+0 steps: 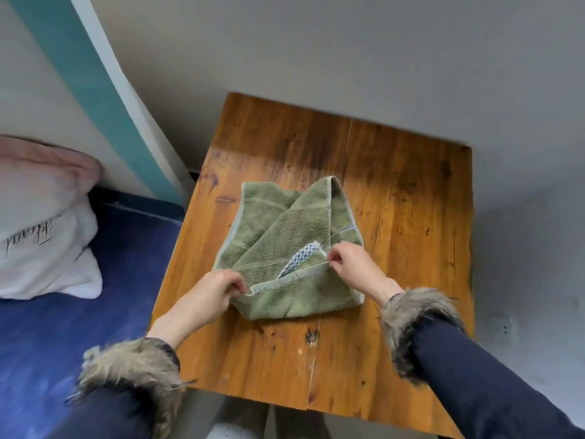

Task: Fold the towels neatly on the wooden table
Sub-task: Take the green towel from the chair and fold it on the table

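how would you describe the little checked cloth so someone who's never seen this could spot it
Start at the wooden table and find the green towel lying crumpled in its middle. The checked cloth is the small blue-and-white strip peeking out from under the towel's near fold, between the left hand and right hand. It is the only patterned fabric there.

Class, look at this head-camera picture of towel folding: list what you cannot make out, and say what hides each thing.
1. Head view: most of the blue-checked cloth, covered by the green towel.
2. Fingertips of the left hand and right hand, curled around the towel's hem.
3. The pillow lettering, partly cut off by the left edge, too small to read.
4. The table legs, hidden under its top.
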`<state>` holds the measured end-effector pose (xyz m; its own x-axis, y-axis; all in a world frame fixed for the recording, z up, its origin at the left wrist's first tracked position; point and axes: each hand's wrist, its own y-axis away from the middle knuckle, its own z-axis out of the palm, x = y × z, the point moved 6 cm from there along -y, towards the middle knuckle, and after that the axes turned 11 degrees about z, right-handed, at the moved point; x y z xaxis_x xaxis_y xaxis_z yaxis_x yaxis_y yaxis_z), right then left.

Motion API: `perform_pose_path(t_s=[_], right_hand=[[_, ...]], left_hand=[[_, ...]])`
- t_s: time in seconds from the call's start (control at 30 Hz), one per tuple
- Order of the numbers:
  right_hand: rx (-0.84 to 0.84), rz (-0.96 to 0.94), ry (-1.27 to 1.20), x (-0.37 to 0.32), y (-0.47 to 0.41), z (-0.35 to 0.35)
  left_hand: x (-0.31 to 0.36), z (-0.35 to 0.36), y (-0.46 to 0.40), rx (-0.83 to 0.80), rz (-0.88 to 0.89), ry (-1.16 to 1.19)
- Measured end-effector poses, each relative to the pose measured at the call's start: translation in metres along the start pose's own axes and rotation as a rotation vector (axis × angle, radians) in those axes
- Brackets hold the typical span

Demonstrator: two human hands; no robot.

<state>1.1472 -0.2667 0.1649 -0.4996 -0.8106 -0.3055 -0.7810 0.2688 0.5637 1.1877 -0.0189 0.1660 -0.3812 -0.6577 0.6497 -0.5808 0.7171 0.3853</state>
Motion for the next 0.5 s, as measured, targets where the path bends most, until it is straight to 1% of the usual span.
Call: perform_pose_path(t_s=[0.1,0.23,0.4,0.5], right_hand=[[0.037,0.006,-0.054,-0.008,-0.023,0.003],[0.008,-0.050,-0.027,-0.022,-0.046,0.012],[-0.003,-0.124,0.096,-0.028,-0.060,0.027],[-0.062,-0.157,0.177,-0.032,-0.061,0.031]], left_hand=[[-0.020,0.004,0.005,0.090,-0.066,0.098],[-0.040,-0.003,0.010,0.175,-0.151,0.157],[-0.055,-0.002,0.014,0.155,-0.185,0.181],[-0.060,0.001,0.015,0.131,-0.196,0.197]])
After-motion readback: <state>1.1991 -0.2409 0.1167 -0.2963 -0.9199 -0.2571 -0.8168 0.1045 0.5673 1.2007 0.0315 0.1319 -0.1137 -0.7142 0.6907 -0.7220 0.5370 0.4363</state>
